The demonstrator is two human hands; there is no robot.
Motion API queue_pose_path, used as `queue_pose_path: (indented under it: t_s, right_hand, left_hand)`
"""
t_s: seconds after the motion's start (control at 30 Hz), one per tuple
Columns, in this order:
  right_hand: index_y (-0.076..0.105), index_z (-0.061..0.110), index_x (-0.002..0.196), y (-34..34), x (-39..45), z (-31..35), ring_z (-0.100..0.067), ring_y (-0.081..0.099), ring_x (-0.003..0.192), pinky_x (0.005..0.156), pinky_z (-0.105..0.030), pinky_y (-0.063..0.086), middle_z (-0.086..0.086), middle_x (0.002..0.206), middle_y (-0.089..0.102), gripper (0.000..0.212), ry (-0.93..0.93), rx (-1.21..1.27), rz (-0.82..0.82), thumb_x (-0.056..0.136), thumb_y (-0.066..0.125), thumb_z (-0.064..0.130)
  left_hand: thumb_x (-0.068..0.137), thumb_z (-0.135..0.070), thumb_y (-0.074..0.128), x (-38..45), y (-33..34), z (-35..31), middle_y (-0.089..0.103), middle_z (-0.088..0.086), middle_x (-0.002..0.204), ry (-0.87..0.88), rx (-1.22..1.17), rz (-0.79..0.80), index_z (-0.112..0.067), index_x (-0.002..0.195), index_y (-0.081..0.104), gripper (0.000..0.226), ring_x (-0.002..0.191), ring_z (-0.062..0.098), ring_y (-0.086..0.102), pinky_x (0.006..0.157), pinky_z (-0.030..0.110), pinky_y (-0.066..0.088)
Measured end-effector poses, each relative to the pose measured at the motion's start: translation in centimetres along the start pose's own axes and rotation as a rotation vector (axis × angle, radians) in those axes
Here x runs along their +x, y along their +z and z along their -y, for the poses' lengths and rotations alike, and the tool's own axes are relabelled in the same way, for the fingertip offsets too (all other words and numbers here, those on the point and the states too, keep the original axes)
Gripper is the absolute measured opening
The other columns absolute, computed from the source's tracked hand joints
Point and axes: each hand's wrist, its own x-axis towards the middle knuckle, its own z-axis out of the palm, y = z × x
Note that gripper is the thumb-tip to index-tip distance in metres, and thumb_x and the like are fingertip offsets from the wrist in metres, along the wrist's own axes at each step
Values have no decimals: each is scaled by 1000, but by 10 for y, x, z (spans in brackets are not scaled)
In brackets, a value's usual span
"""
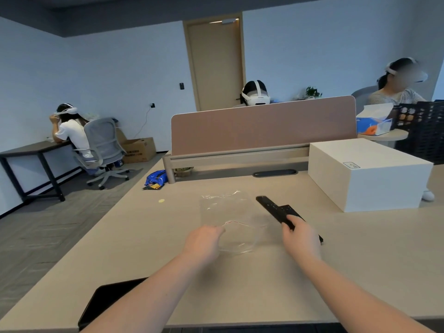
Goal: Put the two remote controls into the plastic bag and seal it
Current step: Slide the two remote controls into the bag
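A dark flat slab (108,301) lies at the near edge of the desk (144,248), by my left forearm. Past it, my left hand (204,241) pinches the near-left lip of the bag (228,212), fingers closed on the clear film and holding the mouth up in a rounded loop with a thin red line along its rim. The rest of the bag lies flat on the desk beyond, crinkled at its far end.

My right hand (301,237) is wrapped around the near end of a black remote (270,207), which slants away and to the left, just right of the bag's mouth and outside it. A second remote (292,211) lies beside the first on its right, partly under my hand; whether my fingers grip it too I cannot tell.

Farther right stands a white box (367,174). Behind it all runs a pink divider (262,126), with a blue packet (156,179) near its left foot. Beyond, people in headsets sit at other desks, and a door (215,63) stands in the far wall.
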Motion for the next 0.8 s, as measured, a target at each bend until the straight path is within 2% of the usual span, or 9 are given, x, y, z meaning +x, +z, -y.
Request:
queue_pose_path:
  t_s: [0.1, 0.2, 0.33, 0.43, 0.5, 0.57, 0.7, 0.8]
  right_hand:
    - [55, 11, 127, -14, -5, 25, -25, 61, 103, 90, -30, 45, -9, 115, 67, 36, -84, 94, 46, 92, 53, 17]
    - [55, 15, 128, -21, -13, 48, -19, 61, 102, 91, -30, 47, -7, 115, 67, 37, -109, 161, 123, 91, 56, 21]
    - [60, 19, 123, -27, -27, 66, -10, 60, 88, 84, -27, 51, -1, 109, 69, 35, -159, 195, 199, 89, 60, 24]
    - [64, 18, 118, -31, -39, 70, -1, 58, 73, 68, -11, 46, 3, 95, 67, 32, -222, 183, 258, 87, 63, 21]
    - [64, 17, 118, -33, -48, 69, 1, 57, 68, 62, -6, 43, 4, 90, 66, 32, -233, 149, 300, 87, 63, 20]
    - [64, 18, 119, -35, -54, 66, -3, 60, 72, 64, -10, 44, 1, 95, 70, 32, -237, 98, 308, 87, 63, 21]
    - [65, 17, 116, -30, -60, 57, -14, 64, 101, 83, -21, 47, 0, 108, 72, 29, -288, -42, 278, 88, 59, 22]
    - [67, 14, 107, -14, -58, 54, -23, 65, 94, 79, -31, 51, -6, 99, 72, 23, -264, -86, 292, 90, 54, 23]
  left_hand:
    - [87, -9, 45, 6, -3, 5, 63, 6, 123, -41, -38, 55, -19, 122, 53, 37, 114, 29, 57, 90, 39, 51]
    - [90, -17, 46, 10, -7, 7, 62, 5, 127, -72, -66, 55, -20, 124, 52, 35, 117, 29, 56, 94, 40, 51]
    - [90, -9, 45, 10, -12, 12, 61, 4, 129, -124, -137, -46, -23, 129, 51, 41, 119, 27, 55, 96, 38, 50]
    - [88, -1, 44, 10, -21, 18, 63, 5, 126, -214, -243, -148, -21, 129, 51, 46, 117, 27, 56, 95, 37, 50]
    - [89, -3, 44, 11, -26, 24, 65, 6, 122, -282, -300, -202, -21, 125, 55, 42, 113, 28, 58, 91, 37, 50]
    - [90, -3, 43, 10, -31, 29, 66, 4, 118, -322, -355, -260, -23, 123, 56, 41, 109, 28, 59, 87, 36, 50]
    - [94, -8, 42, 8, -32, 28, 66, -1, 123, -296, -412, -322, -26, 125, 55, 38, 113, 25, 58, 90, 36, 51]
    - [95, -14, 44, 4, -29, 13, 68, -1, 120, -172, -402, -316, -29, 120, 59, 33, 113, 24, 58, 92, 35, 50]
